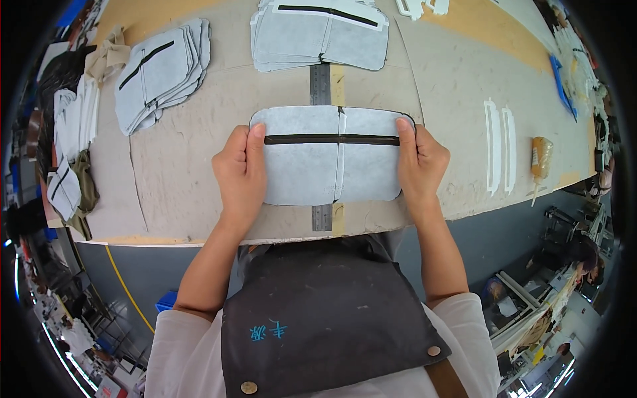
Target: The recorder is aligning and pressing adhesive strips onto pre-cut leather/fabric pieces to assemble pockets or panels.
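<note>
Between my two hands is a pale grey rounded fabric panel [302, 174] with a black slot running across it and a seam down its middle. My left hand [243, 159] is closed on its left edge, thumb on top. The right edge is gripped by my right hand [424, 156], also with the thumb on the face. Fingers behind the panel are hidden. Under the panel, a metal ruler [320, 86] and a tan strip [338, 85] beside it show above and below it on the table.
A stack of similar panels [292, 45] lies beyond my hands, another pile [159, 79] at far left. White strip frames [493, 146] and an amber bottle [541, 159] with a thin tip lie at right, near a blue tool [563, 86]. The table edge [166, 244] curves before my apron.
</note>
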